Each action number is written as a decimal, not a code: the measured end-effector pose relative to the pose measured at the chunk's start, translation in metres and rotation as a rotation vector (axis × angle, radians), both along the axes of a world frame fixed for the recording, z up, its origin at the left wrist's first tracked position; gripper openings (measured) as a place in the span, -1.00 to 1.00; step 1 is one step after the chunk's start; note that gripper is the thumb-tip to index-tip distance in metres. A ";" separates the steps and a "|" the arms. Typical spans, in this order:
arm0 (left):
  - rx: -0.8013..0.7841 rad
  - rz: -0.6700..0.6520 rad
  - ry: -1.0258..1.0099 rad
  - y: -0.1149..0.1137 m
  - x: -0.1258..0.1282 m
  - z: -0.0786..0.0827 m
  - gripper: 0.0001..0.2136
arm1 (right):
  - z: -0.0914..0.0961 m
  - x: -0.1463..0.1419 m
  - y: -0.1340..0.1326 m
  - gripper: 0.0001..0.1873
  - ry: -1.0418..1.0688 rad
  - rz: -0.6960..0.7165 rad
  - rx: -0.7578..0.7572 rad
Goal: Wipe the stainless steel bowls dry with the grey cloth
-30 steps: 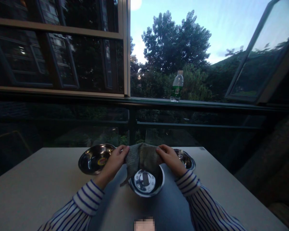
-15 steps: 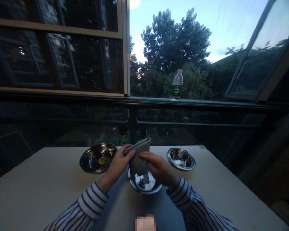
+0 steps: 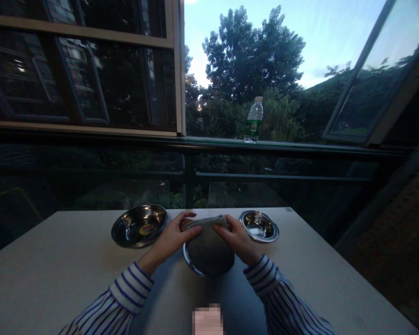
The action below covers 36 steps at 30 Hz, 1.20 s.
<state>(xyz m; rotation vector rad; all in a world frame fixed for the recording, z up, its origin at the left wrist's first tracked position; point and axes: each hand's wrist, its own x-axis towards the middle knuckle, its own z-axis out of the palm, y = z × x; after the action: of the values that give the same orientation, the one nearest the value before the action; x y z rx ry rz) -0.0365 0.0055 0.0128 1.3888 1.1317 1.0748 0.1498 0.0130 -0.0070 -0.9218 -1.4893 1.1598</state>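
Note:
A grey-brown cloth [image 3: 209, 251] hangs spread out between my two hands, over a shiny metal bowl [image 3: 192, 266]. My left hand [image 3: 179, 232] pinches the cloth's upper left edge, thumb in front. At the upper right edge, my right hand [image 3: 235, 235] grips it the same way. The cloth hides most of the bowl; its rim shows along the lower left. Whether the cloth touches the bowl I cannot tell.
To the left stands a larger metal bowl [image 3: 120, 232] with a yellow-red sticker inside. A small metal bowl [image 3: 274, 235] is on the right. Both rest on the white table [image 3: 73, 265]. Behind, a plastic bottle [image 3: 254, 122] stands on the window ledge.
The cloth, folded and bunched before, now hangs wider and lower over the middle bowl. My right hand has moved from the cloth's front to its upper right edge.

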 end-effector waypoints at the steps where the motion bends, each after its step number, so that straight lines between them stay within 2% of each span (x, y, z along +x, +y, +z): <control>1: 0.036 -0.026 0.073 0.000 -0.001 0.000 -0.55 | 0.000 0.000 -0.001 -0.81 -0.009 -0.012 0.004; 4: 0.087 -0.076 0.204 -0.001 -0.003 -0.001 -0.71 | 0.002 0.003 -0.006 -0.80 -0.012 0.027 -0.006; 8: 0.091 -0.064 0.168 0.001 -0.001 -0.001 -0.75 | -0.004 0.005 -0.012 -0.62 0.018 0.169 -0.066; 11: 0.074 0.025 0.176 0.005 -0.004 -0.004 -0.72 | -0.011 0.007 -0.011 -0.58 0.012 0.156 -0.083; 14: 0.055 0.191 0.206 0.010 -0.018 -0.013 -0.64 | -0.010 0.015 -0.008 -0.65 -0.043 0.045 -0.046; 16: 0.009 0.290 0.224 0.011 -0.028 -0.025 -0.58 | -0.004 0.022 -0.009 -0.66 -0.077 -0.046 0.003; 18: -0.076 0.308 0.227 0.008 -0.033 -0.040 -0.56 | 0.001 0.030 -0.011 -0.65 -0.159 -0.128 0.093; 20: -0.168 0.252 0.199 0.003 -0.029 -0.055 -0.57 | 0.002 0.034 -0.015 -0.58 -0.374 -0.201 0.270; 22: -0.238 0.178 0.138 -0.003 -0.018 -0.068 -0.57 | -0.004 0.035 -0.020 -0.55 -0.677 -0.241 0.496; 24: -0.264 0.152 0.069 -0.008 -0.005 -0.078 -0.53 | -0.017 0.031 -0.025 -0.55 -0.938 -0.198 0.635; 27: -0.277 0.140 -0.025 -0.012 0.007 -0.087 -0.48 | -0.042 0.022 -0.035 -0.53 -1.156 -0.030 0.626; 30: -0.284 0.138 -0.100 -0.016 0.008 -0.091 -0.44 | -0.057 0.015 -0.047 -0.49 -1.172 0.056 0.580; 33: -0.253 0.119 -0.170 -0.023 0.003 -0.092 -0.42 | -0.060 0.013 -0.057 -0.48 -1.159 0.109 0.506; 36: -0.137 0.113 -0.222 -0.031 0.001 -0.091 -0.43 | -0.060 0.016 -0.063 -0.48 -1.193 0.155 0.468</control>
<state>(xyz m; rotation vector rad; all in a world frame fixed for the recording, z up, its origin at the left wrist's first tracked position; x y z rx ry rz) -0.0358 -0.0258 -0.0785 1.0809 1.1078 1.1779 0.1653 -0.0502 -0.0668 -1.2317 -2.6546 0.2147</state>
